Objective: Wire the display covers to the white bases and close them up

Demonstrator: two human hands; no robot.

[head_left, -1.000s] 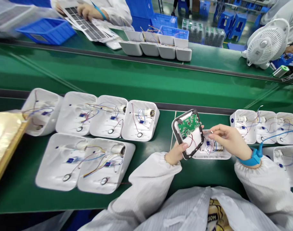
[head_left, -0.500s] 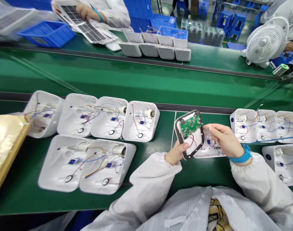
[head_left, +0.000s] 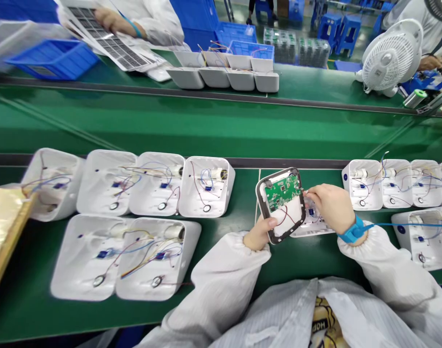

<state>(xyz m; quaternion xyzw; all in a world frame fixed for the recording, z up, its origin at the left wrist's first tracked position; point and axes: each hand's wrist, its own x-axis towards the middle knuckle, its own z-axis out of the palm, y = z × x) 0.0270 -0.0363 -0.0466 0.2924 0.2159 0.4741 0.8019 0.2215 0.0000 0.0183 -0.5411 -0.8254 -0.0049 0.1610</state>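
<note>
My left hand (head_left: pixel 259 233) grips a black-rimmed white cover (head_left: pixel 287 218) by its lower left edge, thumb on top. The cover is held tilted, inner side up, with a green circuit board (head_left: pixel 283 191) and a dark red wire on it. My right hand (head_left: pixel 330 204), wearing a blue wrist strap (head_left: pixel 354 231), has its fingers pinched together at the board's right edge. Whatever they pinch is too small to make out. Partly hidden beneath the cover and my right hand, a white housing (head_left: pixel 311 227) with wires and a small blue board rests on the table.
Several open white housings (head_left: pixel 88 258) with loose wires stand at left, and more (head_left: pixel 364 186) at right. A blue cord (head_left: pixel 405 224) runs right from my wrist. Across the green partition are a white fan (head_left: pixel 390 60), a blue bin (head_left: pixel 56 60) and another person's hand (head_left: pixel 114 21).
My right hand has turned and closed in on the board's right edge, fingers now pinched there. The left hand still holds the cover. The whole view has shifted slightly.
</note>
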